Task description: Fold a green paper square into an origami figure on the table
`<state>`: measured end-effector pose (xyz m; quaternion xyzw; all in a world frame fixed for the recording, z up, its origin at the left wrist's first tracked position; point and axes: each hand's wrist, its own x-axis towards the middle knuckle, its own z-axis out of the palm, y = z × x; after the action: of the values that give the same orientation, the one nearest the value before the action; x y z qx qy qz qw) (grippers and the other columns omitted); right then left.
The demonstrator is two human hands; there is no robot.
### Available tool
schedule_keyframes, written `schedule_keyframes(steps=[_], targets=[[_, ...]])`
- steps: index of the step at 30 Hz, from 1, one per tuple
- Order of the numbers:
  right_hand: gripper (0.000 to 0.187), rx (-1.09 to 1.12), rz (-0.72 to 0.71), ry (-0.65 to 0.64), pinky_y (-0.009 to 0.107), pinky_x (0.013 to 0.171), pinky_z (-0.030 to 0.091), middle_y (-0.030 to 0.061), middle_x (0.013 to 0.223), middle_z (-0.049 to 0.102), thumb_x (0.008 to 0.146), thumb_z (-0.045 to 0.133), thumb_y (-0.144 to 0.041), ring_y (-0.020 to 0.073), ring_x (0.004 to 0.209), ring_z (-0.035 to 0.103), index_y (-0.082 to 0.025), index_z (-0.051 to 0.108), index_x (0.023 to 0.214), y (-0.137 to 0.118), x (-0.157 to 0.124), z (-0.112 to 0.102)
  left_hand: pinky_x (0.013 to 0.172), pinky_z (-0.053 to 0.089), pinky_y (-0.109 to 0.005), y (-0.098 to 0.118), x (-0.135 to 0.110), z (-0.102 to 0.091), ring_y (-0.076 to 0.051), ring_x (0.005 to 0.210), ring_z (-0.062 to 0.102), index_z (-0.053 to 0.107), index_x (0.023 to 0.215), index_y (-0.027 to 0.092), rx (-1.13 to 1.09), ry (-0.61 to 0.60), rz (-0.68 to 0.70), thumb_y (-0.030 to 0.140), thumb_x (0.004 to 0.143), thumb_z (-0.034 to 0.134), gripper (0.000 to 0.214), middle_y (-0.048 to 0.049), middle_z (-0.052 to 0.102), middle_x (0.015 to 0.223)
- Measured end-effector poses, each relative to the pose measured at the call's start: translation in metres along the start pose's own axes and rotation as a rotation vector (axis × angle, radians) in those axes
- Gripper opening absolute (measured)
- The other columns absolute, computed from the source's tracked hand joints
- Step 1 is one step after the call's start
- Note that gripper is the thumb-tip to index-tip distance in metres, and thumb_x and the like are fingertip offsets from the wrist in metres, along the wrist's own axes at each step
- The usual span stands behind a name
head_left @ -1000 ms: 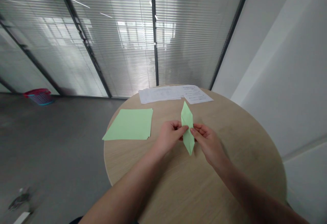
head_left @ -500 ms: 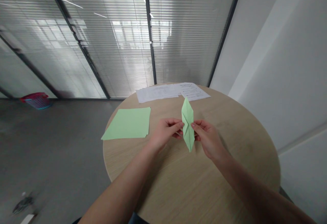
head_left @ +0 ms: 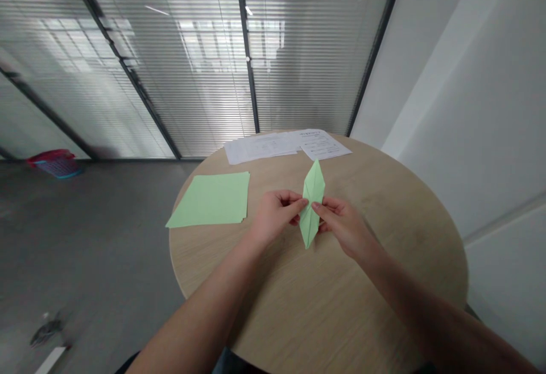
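Observation:
A light green paper folded into a long narrow diamond [head_left: 312, 200] is held upright-ish above the round wooden table [head_left: 324, 306]. My left hand [head_left: 277, 215] pinches its left edge at the middle. From the other side, my right hand [head_left: 341, 226] pinches the right edge at the same height. Both hands have fingers closed on the paper, and the paper's lower tip points down toward the tabletop.
A stack of flat green square sheets [head_left: 211, 206] lies on the table's left part. White printed pages [head_left: 285, 144] lie at the far edge. Glass walls with blinds stand behind. A red and blue basket [head_left: 53, 162] sits on the grey floor at left.
The folded paper has tilted slightly, its top leaning right and its lower tip swinging left. Both hands stayed pinched on it and shifted a little up the frame.

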<state>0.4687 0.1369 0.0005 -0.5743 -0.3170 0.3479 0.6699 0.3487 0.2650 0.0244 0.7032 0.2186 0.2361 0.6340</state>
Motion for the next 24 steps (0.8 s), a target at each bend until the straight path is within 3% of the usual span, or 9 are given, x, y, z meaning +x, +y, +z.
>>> schedule_keyframes(steps=[9, 18, 24], targets=[[0.040, 0.156, 0.068, -0.100, 0.033, 0.060, 0.060, 0.0062, 0.082, 0.080, 0.072, 0.087, -0.057, 0.0201, 0.065, 0.073, -0.020, 0.078, 0.085, -0.010, -0.004, 0.001, 0.049, 0.047, -0.020, -0.001, 0.000, -0.006, -0.010, 0.054, 0.059, 0.079, 0.086, 0.015, -0.262, -0.188, -0.099, 0.051, 0.072, 0.087, 0.040, -0.0022, 0.068, 0.065], [0.044, 0.143, 0.097, -0.131, 0.037, 0.066, 0.062, 0.0084, 0.083, 0.081, 0.070, 0.087, -0.058, 0.0226, 0.071, 0.075, -0.019, 0.079, 0.089, -0.010, -0.003, -0.002, 0.050, 0.048, -0.021, 0.001, -0.001, -0.003, -0.010, 0.054, 0.058, 0.075, 0.079, 0.016, -0.170, -0.090, -0.057, 0.046, 0.073, 0.083, 0.031, -0.0008, 0.066, 0.065], [0.039, 0.109, 0.037, -0.007, 0.032, 0.058, 0.057, 0.0051, 0.083, 0.079, 0.073, 0.083, -0.052, 0.0222, 0.069, 0.074, -0.022, 0.072, 0.096, -0.004, 0.000, -0.001, 0.050, 0.047, -0.021, 0.002, -0.003, 0.001, -0.011, 0.058, 0.058, 0.076, 0.081, 0.016, -0.149, -0.088, -0.007, 0.046, 0.076, 0.080, 0.031, -0.0026, 0.068, 0.070]])
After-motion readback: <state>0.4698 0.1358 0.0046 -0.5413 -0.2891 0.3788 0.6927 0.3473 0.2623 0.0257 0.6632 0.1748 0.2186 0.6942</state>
